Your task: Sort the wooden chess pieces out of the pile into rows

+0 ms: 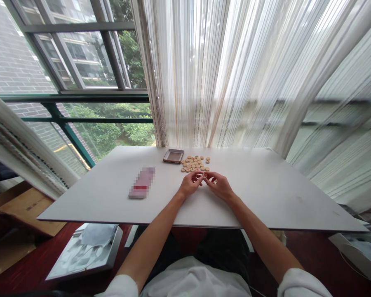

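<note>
At the far edge of your worktop (pixel 281 189), left of centre, stands a shallow brown-rimmed box (pixel 174 156), open upward, its greyish-brown floor exposed. Just beside it on the right lie the round wooden game pieces (pixel 193 166), loosely clustered, some with markings too small to read; a few sit slightly apart at the cluster's right. On the near side of this cluster, your left hand (pixel 191 184) and right hand (pixel 219 185) meet, their fingertips pinching a small pale-and-red piece (pixel 205 176) between them. Further pale matter shows within the curl of your right hand, too indistinct to identify. To the left lies a pink-purple package (pixel 144 181), blurred by pixelation, with a red band; its contents cannot be told.

The worktop is white and smooth. Below its left side, a white box (pixel 113 249) bears a pale grey packet (pixel 99 234); farther left is a brown cardboard box (pixel 21 206). Another white box (pixel 358 253) lies at lower right. Beyond the worktop hang sheer striped curtains (pixel 185 74), beside a window (pixel 95 57) with a green railing (pixel 111 99), foliage (pixel 111 130) and a brick wall (pixel 12 53).
</note>
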`<action>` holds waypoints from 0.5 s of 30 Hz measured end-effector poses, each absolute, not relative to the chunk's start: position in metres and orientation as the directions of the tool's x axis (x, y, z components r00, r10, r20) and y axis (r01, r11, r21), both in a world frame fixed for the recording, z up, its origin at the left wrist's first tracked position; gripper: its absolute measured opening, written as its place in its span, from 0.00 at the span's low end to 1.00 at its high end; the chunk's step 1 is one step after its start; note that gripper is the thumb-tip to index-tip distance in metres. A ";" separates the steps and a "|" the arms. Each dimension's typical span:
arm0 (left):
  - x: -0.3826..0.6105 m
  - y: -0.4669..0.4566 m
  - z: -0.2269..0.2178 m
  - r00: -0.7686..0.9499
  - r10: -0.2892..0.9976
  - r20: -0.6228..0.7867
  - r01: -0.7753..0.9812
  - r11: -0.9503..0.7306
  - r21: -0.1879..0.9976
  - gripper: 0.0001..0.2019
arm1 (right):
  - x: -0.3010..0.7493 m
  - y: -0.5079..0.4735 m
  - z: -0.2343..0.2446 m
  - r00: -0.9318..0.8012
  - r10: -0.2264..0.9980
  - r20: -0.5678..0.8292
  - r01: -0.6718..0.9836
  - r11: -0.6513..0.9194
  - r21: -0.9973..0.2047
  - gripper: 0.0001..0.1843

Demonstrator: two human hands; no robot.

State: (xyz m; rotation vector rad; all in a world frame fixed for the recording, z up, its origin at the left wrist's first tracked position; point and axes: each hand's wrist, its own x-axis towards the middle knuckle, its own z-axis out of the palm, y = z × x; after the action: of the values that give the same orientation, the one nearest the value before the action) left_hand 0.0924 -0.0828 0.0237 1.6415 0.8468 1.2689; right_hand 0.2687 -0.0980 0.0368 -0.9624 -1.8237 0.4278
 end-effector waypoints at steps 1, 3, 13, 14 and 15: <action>0.092 -0.082 0.023 0.245 0.894 0.374 0.009 -0.388 0.922 0.17 | 0.269 -0.098 0.037 -0.198 0.761 0.617 0.439 0.632 -0.639 0.14; 0.092 -0.082 0.023 0.241 0.896 0.374 0.002 -0.386 0.923 0.17 | 0.269 -0.098 0.037 -0.208 0.741 0.638 0.478 0.646 -0.595 0.14; 0.093 -0.085 0.029 0.251 0.896 0.366 -0.033 -0.370 0.928 0.18 | 0.267 -0.101 0.033 -0.280 0.695 0.662 0.584 0.671 -0.457 0.14; 0.093 -0.085 0.029 0.248 0.898 0.364 -0.032 -0.368 0.929 0.18 | 0.267 -0.101 0.034 -0.290 0.692 0.661 0.579 0.677 -0.454 0.14; 0.093 -0.085 0.029 0.244 0.899 0.363 -0.034 -0.366 0.930 0.18 | 0.266 -0.102 0.034 -0.299 0.688 0.661 0.573 0.684 -0.452 0.15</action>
State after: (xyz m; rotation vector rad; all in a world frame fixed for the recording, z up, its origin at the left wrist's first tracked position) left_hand 0.0929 -0.0852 0.0288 1.5956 0.8275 1.2735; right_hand 0.2664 -0.1018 0.0344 -0.9729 -1.9926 0.1613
